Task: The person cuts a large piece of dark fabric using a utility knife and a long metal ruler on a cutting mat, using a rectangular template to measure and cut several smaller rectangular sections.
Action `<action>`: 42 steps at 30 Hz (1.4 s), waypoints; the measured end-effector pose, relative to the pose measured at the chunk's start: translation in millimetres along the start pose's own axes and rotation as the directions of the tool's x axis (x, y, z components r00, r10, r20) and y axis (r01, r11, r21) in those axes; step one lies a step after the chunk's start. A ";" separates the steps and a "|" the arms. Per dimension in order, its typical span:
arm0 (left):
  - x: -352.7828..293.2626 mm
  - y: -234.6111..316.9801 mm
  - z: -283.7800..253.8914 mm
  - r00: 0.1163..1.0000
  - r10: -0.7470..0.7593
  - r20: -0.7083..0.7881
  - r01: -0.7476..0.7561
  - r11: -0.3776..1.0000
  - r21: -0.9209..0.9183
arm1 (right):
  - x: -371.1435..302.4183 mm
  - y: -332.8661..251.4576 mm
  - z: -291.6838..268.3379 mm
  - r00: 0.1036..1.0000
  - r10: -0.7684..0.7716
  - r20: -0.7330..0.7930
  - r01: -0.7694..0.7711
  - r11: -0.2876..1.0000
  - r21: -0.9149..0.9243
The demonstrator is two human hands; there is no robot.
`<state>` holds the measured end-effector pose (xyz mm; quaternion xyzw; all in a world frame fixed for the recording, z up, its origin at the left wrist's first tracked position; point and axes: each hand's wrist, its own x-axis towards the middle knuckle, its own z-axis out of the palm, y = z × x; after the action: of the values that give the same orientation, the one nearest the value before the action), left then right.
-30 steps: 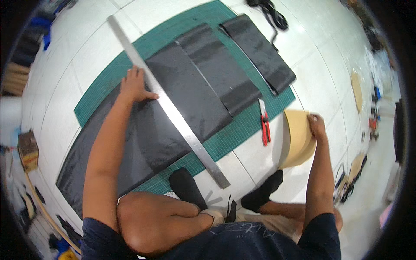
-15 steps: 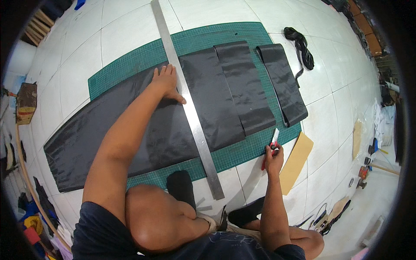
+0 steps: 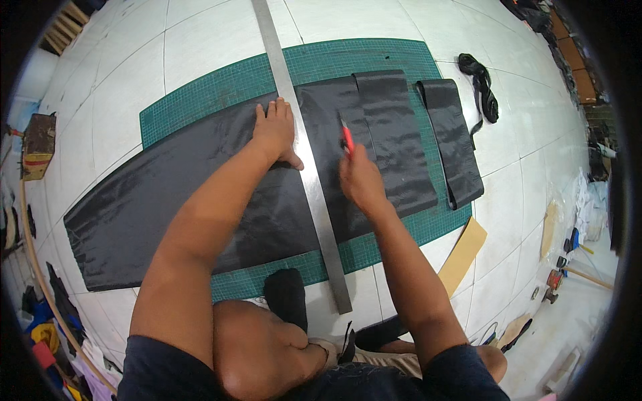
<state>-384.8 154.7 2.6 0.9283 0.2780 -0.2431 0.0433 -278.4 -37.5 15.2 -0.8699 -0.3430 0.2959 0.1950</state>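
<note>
My left hand (image 3: 275,136) presses flat with fingers spread, its thumb and fingertips against a long metal ruler (image 3: 309,180). The ruler lies across a large sheet of shiny black material (image 3: 180,180). Closed around a red utility knife (image 3: 348,139), my right hand (image 3: 362,176) is over the sheet, just right of the ruler. The knife's tip points away from me. Beneath the sheet lies a green cutting mat (image 3: 207,100) with a grid. To the right are a folded black strip of the material (image 3: 451,147) and overlapping black layers (image 3: 394,134).
A bundle of black strap (image 3: 479,87) lies on the white tiled floor (image 3: 535,134) at the far right. A tan strip of card (image 3: 463,256) rests near my right forearm. At the left stand a brown box (image 3: 39,146) and a thin wooden pole (image 3: 40,267).
My right hand has lifted the knife from beside the mat's near right edge and moved it left and away from me, over the sheet. My left hand stays on the ruler.
</note>
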 end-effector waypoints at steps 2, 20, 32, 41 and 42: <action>-1.8 2.6 -4.0 1.000 -0.009 0.024 0.008 1.000 0.015 | 29.6 -34.8 12.3 0.997 0.004 0.073 0.000 0.999 -0.053; 1.3 -1.6 -1.2 1.000 -0.001 0.028 0.002 1.000 -0.003 | 95.3 -83.9 36.0 0.991 -0.086 0.099 0.094 0.993 -0.078; 0.5 -2.3 -3.8 1.000 0.011 -0.002 -0.011 1.000 0.026 | 1.6 -24.8 37.8 0.967 -0.073 0.246 0.091 0.994 -0.064; -0.3 -3.8 1.7 0.999 -0.025 0.023 0.024 0.999 0.026 | -186.3 39.3 28.9 0.903 0.184 0.389 -0.147 0.982 -0.122; 1.6 -1.6 1.7 1.000 -0.024 0.016 0.024 0.999 0.036 | -207.6 49.4 25.9 0.901 0.198 0.385 -0.159 0.979 -0.130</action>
<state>-385.2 156.5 0.5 0.9235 0.2843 -0.2562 0.0263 -393.8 -215.8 48.1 -0.8280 -0.3078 0.4657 0.0518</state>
